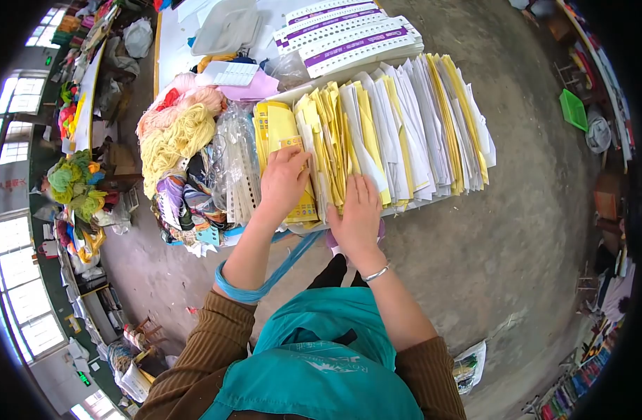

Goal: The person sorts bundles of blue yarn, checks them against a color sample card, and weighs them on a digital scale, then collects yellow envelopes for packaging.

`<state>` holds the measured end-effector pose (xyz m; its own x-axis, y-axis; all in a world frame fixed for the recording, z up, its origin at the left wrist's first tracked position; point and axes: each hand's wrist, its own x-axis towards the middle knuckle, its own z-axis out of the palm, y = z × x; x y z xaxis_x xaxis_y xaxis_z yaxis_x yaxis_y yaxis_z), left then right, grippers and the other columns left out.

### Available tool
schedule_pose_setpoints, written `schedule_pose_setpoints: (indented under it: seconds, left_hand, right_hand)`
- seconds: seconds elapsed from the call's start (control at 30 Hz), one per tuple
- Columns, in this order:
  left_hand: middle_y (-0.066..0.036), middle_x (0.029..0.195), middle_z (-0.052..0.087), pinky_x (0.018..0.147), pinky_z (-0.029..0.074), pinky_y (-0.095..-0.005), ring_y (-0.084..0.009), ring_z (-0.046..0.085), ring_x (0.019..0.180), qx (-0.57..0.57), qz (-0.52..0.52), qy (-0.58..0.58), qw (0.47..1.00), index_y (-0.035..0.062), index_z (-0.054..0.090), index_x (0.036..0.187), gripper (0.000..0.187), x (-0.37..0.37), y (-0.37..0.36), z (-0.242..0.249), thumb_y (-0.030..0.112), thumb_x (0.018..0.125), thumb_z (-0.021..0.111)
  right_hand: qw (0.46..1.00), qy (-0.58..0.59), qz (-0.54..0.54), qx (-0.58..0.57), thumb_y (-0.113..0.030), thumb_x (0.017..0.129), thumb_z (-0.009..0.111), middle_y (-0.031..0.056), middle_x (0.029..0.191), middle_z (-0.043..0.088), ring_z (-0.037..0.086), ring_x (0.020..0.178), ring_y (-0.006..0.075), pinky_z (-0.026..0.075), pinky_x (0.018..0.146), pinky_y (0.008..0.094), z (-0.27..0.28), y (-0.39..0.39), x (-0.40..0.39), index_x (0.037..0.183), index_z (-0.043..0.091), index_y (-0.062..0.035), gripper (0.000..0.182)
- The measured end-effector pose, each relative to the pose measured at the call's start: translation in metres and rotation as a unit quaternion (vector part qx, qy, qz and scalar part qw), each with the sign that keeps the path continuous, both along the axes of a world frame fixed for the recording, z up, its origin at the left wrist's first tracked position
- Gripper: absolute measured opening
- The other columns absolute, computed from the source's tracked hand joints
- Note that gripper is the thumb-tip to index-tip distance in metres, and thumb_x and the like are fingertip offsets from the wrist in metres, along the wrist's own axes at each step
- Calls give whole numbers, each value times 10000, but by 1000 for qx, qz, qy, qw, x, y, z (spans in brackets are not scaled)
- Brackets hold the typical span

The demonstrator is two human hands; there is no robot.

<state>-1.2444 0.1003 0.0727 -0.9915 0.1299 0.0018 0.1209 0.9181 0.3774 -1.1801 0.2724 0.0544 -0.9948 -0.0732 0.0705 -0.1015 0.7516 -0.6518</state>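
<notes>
A long row of upright yellow and white paper envelopes fills a box at the table's front edge. My left hand lies on the yellow packets at the row's left end, its fingers curled over their top edges. Beside it, my right hand rests with fingers close together against the yellow envelopes. Whether either hand pinches a sheet is hidden. A loop of blue yarn hangs round my left forearm.
Left of the envelopes are clear plastic bags and heaps of yarn. Behind them stand stacked white cards with purple bands and a clear plastic tray. A green basket is at the far right.
</notes>
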Motion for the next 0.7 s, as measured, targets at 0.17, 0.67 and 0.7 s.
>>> schedule_pose_setpoints:
  seconds: [0.17,0.67,0.7]
  left_hand:
    - [-131,1116,598,893,483,-402,-318,573,1025,45,25,18,999,66,600,1171,339,-3,-12,-12,-1,839,577]
    - [-168,1085,594,838,501,-365,-267,614,936,140,68,32,987,16,501,1276,390,-10,-27,-15,-48,891,486]
    - [-169,1082,595,837,501,-365,-269,614,936,140,67,32,987,17,502,1275,389,-9,-26,-14,-47,892,487]
  right_hand:
    - [988,135,7,-75,-118,802,613,243,1371,433,400,1276,424,339,1067,489,20,3,1,1313,441,66,570]
    - [989,-16,20,-147,-78,810,597,288,1307,494,528,1116,439,443,956,471,4,-30,3,1324,409,63,565]
    - [990,-15,23,-140,-85,810,602,285,1302,499,533,1107,440,445,956,467,3,-31,3,1335,396,64,583]
